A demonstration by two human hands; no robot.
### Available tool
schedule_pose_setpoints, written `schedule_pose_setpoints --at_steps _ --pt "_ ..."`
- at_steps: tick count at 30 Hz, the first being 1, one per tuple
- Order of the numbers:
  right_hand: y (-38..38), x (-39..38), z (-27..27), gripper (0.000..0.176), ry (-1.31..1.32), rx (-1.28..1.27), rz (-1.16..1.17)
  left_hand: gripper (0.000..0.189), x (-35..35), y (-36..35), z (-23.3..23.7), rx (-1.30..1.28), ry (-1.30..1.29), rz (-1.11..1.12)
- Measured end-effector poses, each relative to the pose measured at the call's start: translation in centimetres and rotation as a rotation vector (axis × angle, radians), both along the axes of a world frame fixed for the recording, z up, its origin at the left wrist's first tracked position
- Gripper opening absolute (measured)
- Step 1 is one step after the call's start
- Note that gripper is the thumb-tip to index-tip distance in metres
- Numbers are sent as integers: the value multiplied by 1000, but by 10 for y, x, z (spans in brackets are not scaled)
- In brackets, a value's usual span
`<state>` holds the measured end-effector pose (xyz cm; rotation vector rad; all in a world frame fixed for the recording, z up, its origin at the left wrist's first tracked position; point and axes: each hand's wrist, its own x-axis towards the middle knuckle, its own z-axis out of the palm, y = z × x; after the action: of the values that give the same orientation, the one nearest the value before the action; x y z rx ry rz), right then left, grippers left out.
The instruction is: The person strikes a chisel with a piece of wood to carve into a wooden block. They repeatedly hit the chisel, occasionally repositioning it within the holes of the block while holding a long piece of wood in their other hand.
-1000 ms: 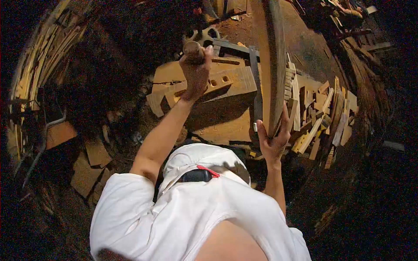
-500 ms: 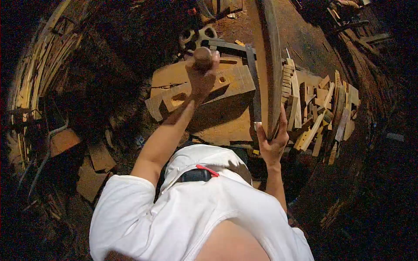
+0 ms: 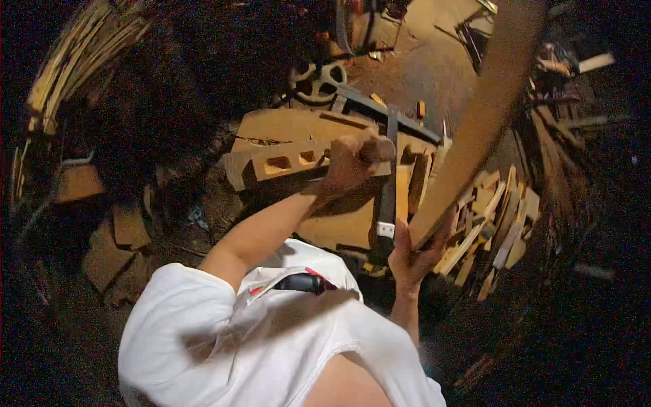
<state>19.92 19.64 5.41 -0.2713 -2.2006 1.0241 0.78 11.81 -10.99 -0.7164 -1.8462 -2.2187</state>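
My left hand (image 3: 346, 163) is closed around a round-ended handle (image 3: 381, 152); the rest of that tool is hidden below the fist. It is over the right end of a timber (image 3: 251, 169) with square holes cut in it, which lies on a wooden work surface (image 3: 339, 220). In my right hand (image 3: 412, 261) is the lower end of a long wooden board (image 3: 485, 108), thumb on one side and fingers on the other. The board slants up to the right and is blurred at its top.
A dark metal bar (image 3: 386, 169) runs beside the work surface. Offcuts and sticks (image 3: 498, 217) are heaped on the right. A spoked wheel (image 3: 317, 83) stands beyond. Long thin strips (image 3: 81, 61) lean at far left, with wooden blocks (image 3: 129, 227) below them.
My left hand has shifted right and down along the timber with the handle. The long board has tilted from near upright to leaning right, still in my right hand. The view has turned somewhat.
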Motion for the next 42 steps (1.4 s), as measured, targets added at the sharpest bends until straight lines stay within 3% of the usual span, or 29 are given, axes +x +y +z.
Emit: schedule_pose_setpoints --at_steps 1,2,3,6,7,8,10,11,12,14,15,17,19,20,21,22,24,28,30,35,38,42 --pt "1 -5 -4 79 8 10 20 34 1 -5 19 -165 155 98" --pt "3 -10 -8 78 -183 -71 137 37 4 -9 35 -334 306 186" --pt "3 -12 -9 78 -376 -150 248 34 7 -12 46 -274 231 144" --pt "-7 -11 -3 79 -306 -179 211 37 15 -30 76 -215 164 78" --pt "-7 -7 -7 81 -171 -19 171 40 12 -16 47 -263 162 116" --pt "-12 -3 9 82 -210 -98 123 40 13 -9 27 -268 139 119" --pt "-5 3 -3 83 -124 -139 111 41 10 -2 20 35 59 -3" --pt "-4 -1 -10 83 -117 -136 104 41 16 -8 15 323 -573 -312" --pt "-4 -12 -16 76 -163 -9 188 41 16 -12 23 323 -566 -322" --pt "-4 -15 -17 70 -210 116 266 39 15 -18 37 -369 137 57" --pt "-4 -14 -18 75 -223 46 240 39 13 -21 41 -371 139 58" --pt "-10 -6 -17 78 -239 -150 205 25 16 -29 45 -199 88 108" --pt "-12 -4 -14 78 -214 -192 169 13 0 -47 65 163 39 171" --pt "-13 -4 -11 78 -181 -219 175 24 -11 -51 67 53 62 396" --pt "-14 -1 -6 78 -301 -343 128 30 -30 -68 53 331 -255 181" --pt "-13 1 -11 78 -298 -349 118 31 -25 -70 86 60 -311 442" --pt "-8 1 -25 78 -225 -292 170 26 -42 -77 72 577 -400 333" --pt "-12 6 -23 77 -235 -391 167 22 -43 -87 78 497 -400 256" --pt "-9 7 -27 77 -243 -239 146 20 -33 -81 95 378 -275 248" --pt "-8 10 -25 76 -321 -305 120 32 -33 -67 87 234 -311 202" --pt "-7 10 -25 76 -309 -265 117 34 -37 -64 76 42 -205 266" --pt "-7 6 -30 77 -318 -292 121 32 -31 -53 74 18 -273 219"
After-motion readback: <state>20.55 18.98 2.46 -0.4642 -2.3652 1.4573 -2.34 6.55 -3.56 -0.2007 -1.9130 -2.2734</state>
